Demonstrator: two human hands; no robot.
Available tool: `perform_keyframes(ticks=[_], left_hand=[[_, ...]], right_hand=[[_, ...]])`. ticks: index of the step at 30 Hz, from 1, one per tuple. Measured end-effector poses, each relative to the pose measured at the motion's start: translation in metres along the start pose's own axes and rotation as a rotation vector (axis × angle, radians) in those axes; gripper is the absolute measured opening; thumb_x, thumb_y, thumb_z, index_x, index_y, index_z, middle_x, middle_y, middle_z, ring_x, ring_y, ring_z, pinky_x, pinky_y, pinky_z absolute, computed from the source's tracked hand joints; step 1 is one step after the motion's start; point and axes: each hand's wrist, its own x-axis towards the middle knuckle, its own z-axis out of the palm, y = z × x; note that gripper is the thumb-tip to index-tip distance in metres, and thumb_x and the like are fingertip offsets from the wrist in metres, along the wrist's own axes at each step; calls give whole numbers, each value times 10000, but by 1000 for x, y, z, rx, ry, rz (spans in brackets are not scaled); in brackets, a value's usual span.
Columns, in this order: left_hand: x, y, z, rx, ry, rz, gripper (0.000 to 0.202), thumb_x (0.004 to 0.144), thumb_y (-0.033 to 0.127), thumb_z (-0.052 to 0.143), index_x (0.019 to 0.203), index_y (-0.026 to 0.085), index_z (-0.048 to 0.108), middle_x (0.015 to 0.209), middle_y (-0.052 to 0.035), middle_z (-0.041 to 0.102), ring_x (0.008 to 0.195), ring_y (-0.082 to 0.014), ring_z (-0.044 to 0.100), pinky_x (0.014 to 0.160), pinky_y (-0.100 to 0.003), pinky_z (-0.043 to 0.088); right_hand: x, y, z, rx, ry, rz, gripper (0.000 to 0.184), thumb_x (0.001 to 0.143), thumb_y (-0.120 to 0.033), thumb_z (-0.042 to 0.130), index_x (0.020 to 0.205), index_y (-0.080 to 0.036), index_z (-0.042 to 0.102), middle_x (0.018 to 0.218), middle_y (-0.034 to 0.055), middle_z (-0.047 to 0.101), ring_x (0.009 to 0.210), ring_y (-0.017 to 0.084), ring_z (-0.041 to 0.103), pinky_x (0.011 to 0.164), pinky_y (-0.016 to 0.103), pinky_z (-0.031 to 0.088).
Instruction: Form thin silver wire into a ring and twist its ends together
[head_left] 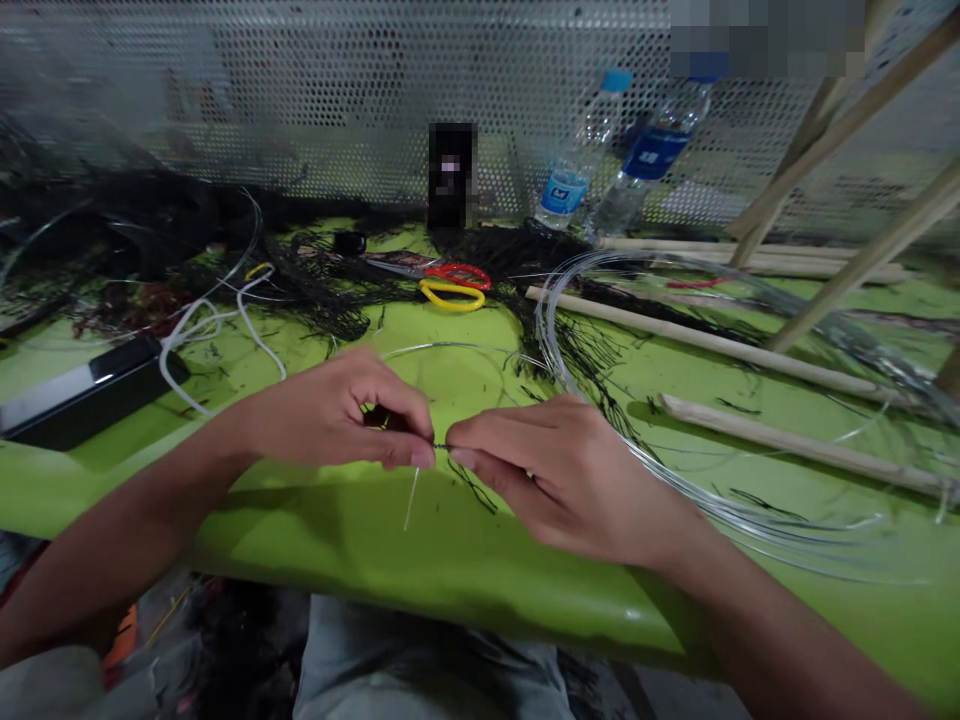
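Note:
Close together over the green tabletop [315, 530], both of my hands pinch a short dark twisted cord [441, 446]. My left hand [349, 415] has thumb and forefinger closed on its left end. A thin pale strand [411, 500] hangs down below those fingertips. From the other side, my right hand [559, 470] grips the cord between thumb and fingers. Loose black threads [474, 487] show beneath the right fingertips. Most of the cord is hidden inside the fingers. Behind my hands, a curved clear wire [450, 346] crosses the table.
Scissors [454, 285] with red and yellow handles lie behind. A coil of clear line [551, 320] and wooden sticks [720, 350] are at right. Black netting [315, 290], white cord [247, 320] and a dark box [94, 390] are left. Bottles [574, 165] stand by the perforated panel [337, 100].

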Motion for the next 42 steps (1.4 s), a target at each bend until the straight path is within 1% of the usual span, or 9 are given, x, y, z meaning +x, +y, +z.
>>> perform_keyframes(ticks=[5, 8, 11, 14, 17, 19, 22, 30, 42], left_hand=[[-8, 2, 6, 598, 245, 342, 177, 975, 269, 696, 822, 184, 718, 625, 18, 671, 537, -99, 599, 551, -269, 392], [-13, -1, 10, 1005, 404, 632, 92, 944, 164, 708, 853, 176, 709, 723, -11, 736, 641, -141, 677, 625, -287, 490], [-12, -2, 14, 1125, 459, 654, 73, 941, 161, 703, 873, 187, 704, 748, 3, 741, 680, -139, 683, 653, -277, 509], [-7, 3, 15, 865, 354, 254, 243, 984, 326, 661, 787, 186, 684, 625, 26, 657, 582, -120, 612, 590, -275, 416], [-5, 11, 10, 451, 110, -120, 306, 987, 408, 633, 792, 186, 714, 615, 41, 655, 574, -99, 591, 602, -239, 392], [-5, 14, 5, 219, 7, -252, 330, 1000, 431, 591, 854, 184, 754, 674, 27, 702, 613, -103, 617, 607, -219, 405], [-5, 14, 0, -13, -23, -361, 408, 1026, 448, 515, 877, 180, 785, 792, -14, 761, 721, -136, 674, 652, -223, 452], [0, 8, 1, -412, 94, -355, 148, 967, 308, 654, 983, 219, 771, 808, 21, 780, 717, -96, 695, 680, -167, 529], [3, 2, 12, -225, 384, -32, 59, 960, 233, 711, 948, 191, 751, 872, -9, 805, 799, -128, 769, 720, -203, 580]], right_hand=[[1, 1, 1, 5, 34, -4, 153, 978, -61, 541, 949, -119, 680, 700, -48, 520, 584, 87, 407, 573, 258, 293], [3, 1, 1, 29, 77, -2, 158, 1004, -78, 538, 961, -97, 690, 675, -51, 494, 570, 85, 413, 564, 257, 295], [5, 1, 1, 7, 115, -6, 172, 1019, -93, 537, 944, -88, 691, 672, -45, 498, 576, 85, 421, 571, 253, 305], [5, 4, 2, -56, 116, -6, 169, 1012, -91, 546, 921, -100, 689, 670, -46, 502, 576, 90, 410, 565, 260, 304], [3, 6, 6, -108, 94, -8, 173, 1014, -108, 540, 936, -108, 694, 675, -41, 533, 571, 97, 430, 556, 279, 296], [1, 6, 8, -132, 66, -7, 186, 1022, -125, 529, 950, -113, 700, 681, -34, 560, 565, 104, 448, 550, 289, 293], [0, 5, 9, -145, 54, -1, 196, 1021, -116, 517, 952, -125, 699, 691, -27, 591, 564, 108, 464, 547, 285, 298], [2, 2, 4, -150, 172, 23, 147, 1017, -112, 545, 942, -175, 655, 718, -23, 626, 578, 98, 488, 580, 240, 359], [2, -2, -2, -139, 211, 80, 135, 1043, -156, 535, 985, -192, 651, 701, -35, 630, 553, 94, 506, 560, 244, 359]])
